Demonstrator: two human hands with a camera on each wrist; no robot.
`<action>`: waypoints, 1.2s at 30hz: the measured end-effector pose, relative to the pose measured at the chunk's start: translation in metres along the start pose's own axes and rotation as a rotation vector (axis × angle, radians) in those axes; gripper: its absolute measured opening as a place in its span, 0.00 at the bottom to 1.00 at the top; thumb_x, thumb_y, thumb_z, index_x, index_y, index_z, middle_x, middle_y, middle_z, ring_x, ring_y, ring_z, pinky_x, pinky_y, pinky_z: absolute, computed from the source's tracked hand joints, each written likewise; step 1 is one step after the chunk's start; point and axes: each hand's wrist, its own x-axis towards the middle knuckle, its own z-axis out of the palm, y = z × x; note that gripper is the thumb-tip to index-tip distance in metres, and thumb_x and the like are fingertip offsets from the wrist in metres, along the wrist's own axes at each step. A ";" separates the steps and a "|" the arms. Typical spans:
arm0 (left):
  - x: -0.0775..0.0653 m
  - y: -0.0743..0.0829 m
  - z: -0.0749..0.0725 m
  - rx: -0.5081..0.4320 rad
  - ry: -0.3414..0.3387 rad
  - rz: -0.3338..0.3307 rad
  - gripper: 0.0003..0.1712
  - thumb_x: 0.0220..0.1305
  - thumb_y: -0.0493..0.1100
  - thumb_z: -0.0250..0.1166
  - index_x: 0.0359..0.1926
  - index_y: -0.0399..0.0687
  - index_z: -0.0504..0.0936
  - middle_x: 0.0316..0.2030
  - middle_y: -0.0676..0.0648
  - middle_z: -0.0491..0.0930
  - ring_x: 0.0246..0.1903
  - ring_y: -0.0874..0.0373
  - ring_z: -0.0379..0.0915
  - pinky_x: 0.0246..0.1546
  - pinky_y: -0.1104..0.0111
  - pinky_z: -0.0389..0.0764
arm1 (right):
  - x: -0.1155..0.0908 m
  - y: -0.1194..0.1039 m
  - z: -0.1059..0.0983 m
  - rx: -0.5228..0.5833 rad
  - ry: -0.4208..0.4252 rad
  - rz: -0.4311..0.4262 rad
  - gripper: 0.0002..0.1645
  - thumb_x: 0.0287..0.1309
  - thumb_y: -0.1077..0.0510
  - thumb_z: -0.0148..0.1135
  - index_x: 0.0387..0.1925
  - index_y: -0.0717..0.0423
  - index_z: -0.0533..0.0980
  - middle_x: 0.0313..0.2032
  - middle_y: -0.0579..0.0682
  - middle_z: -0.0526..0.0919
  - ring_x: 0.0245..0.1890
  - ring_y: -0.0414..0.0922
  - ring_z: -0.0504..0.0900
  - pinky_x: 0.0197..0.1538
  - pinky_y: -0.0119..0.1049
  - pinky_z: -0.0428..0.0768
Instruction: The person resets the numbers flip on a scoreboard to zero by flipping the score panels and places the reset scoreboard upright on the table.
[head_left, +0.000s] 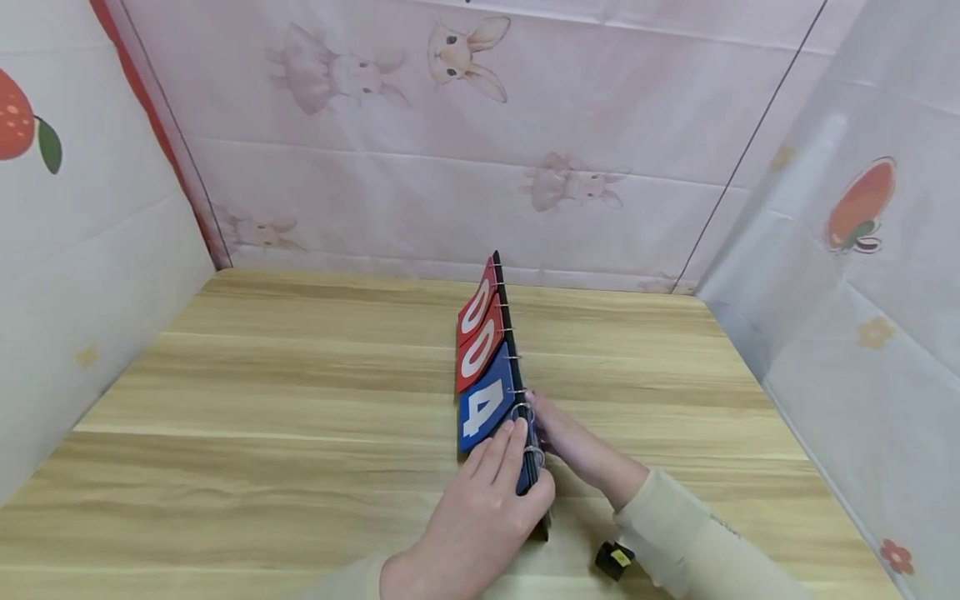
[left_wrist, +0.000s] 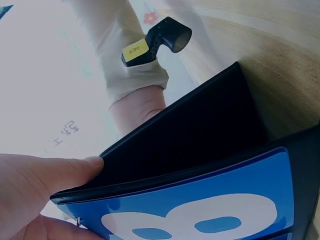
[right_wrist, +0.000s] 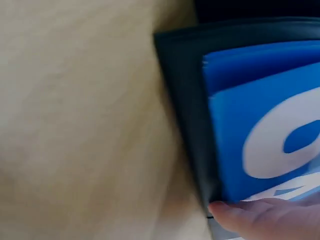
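Observation:
A flip scoreboard [head_left: 504, 367] stands tent-like on the table, with red 0 cards [head_left: 480, 329] at its far end and a blue 4 card [head_left: 483, 404] nearer me. My left hand [head_left: 480, 517] grips its near end, fingers over the blue cards. In the left wrist view the left thumb [left_wrist: 80, 170] lies against the inner face of the black panel. My right hand [head_left: 573, 442] holds the other side near the top rings; most of its fingers are hidden. A digit presses beside a blue card [right_wrist: 270, 135] in the right wrist view.
A small black device with a yellow label [head_left: 613, 560] sits by the right sleeve. The wood-grain table [head_left: 262, 400] meets patterned sheets [head_left: 450, 192] at the back and both sides.

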 end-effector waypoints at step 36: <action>0.000 -0.002 0.000 0.039 -0.004 0.020 0.06 0.59 0.39 0.63 0.38 0.48 0.77 0.50 0.31 0.76 0.53 0.41 0.70 0.46 0.56 0.80 | -0.008 -0.039 0.005 -0.221 0.356 -0.417 0.48 0.58 0.57 0.61 0.71 0.40 0.42 0.61 0.55 0.70 0.61 0.49 0.66 0.61 0.62 0.61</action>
